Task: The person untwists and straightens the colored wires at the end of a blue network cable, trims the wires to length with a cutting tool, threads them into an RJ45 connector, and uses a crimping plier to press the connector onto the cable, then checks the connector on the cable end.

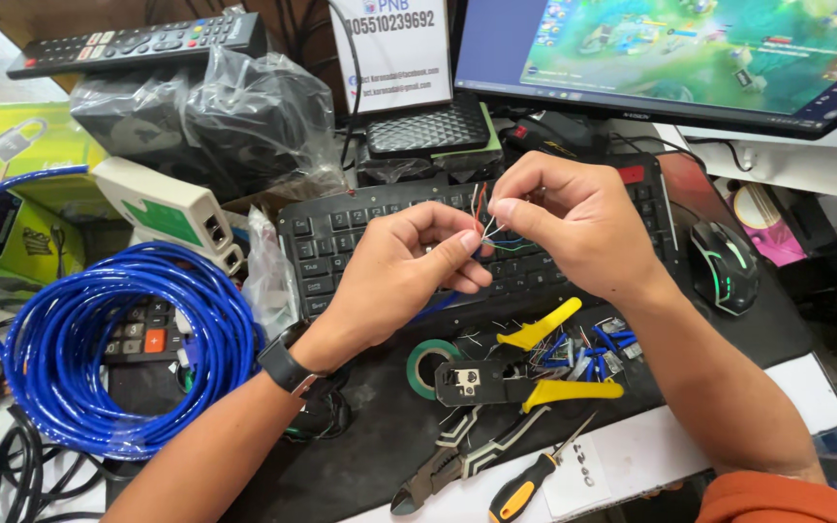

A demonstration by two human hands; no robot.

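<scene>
My left hand (399,271) pinches the end of a blue network cable (443,306) above a black keyboard (326,242). Thin coloured wires (488,225) fan out from that cable end. My right hand (573,218) grips these wires between thumb and fingers, just right of the left hand. A black watch sits on my left wrist. Below the hands lies a crimping tool with yellow handles (535,373), next to cut blue cable scraps (583,351) and a roll of green tape (430,363).
A big coil of blue cable (128,339) lies at the left over a calculator. A white cable tester (162,203), bagged black boxes, a remote, a monitor (670,53) and a mouse (724,266) surround the keyboard. Cutters (448,465) and a screwdriver (525,479) lie at the front edge.
</scene>
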